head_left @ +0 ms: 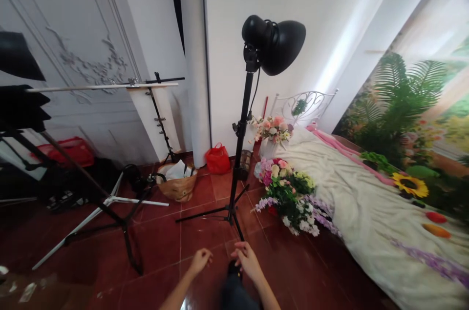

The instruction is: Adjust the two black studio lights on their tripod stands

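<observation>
A black lamp (280,46) with a round reflector tops a black stand (240,144), whose tripod legs spread on the red tiled floor. Its cable hangs down beside the pole. My left hand (201,259) is low in the middle, fingers bent and apart, with nothing visible in it. To its right, my right hand (246,257) hangs near the foot of the stand, its fingers loosely bent and apart, holding nothing visible. One stand leg ends just above my right hand in view; contact cannot be made out.
Flowers (289,188) stand beside a bed (359,193) on the right. A basket (178,188) and a red bag (218,159) sit behind the stand's legs. At left, white legs (139,201) and a black stand (126,237) spread across the floor (198,241).
</observation>
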`<state>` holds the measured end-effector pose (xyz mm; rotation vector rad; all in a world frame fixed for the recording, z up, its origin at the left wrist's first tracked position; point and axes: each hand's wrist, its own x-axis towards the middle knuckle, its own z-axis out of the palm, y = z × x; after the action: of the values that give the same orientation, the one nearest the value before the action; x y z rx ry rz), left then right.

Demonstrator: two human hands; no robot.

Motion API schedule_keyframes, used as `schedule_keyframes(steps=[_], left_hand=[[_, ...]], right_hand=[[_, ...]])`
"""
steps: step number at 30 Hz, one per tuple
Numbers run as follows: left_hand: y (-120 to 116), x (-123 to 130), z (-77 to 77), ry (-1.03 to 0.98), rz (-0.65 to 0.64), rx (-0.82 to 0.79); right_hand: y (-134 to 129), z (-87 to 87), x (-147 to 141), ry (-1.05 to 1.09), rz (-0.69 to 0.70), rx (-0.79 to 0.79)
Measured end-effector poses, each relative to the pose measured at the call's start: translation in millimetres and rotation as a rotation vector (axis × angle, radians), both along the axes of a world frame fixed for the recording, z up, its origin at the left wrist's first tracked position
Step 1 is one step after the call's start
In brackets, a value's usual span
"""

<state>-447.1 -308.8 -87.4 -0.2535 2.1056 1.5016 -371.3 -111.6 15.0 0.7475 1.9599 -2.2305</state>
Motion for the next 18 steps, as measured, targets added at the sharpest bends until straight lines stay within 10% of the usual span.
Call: schedule_keyframes(steps=[9,14,18], left_hand=[[161.8,-228.9,179.0,0.687,0.082,0.256],[225.0,-278.1,234.2,0.791,0.021,0.338],[242.0,-291.8,263.1,0.773,0.089,0.373]], right_hand=[[119.9,61.3,-176.7,0.119,0.080,0.249],[173.9,96.9,-282.8,0.299,0.187,0.733],[182.5,121.4,-339.2,0.258,0.571,1.050]])
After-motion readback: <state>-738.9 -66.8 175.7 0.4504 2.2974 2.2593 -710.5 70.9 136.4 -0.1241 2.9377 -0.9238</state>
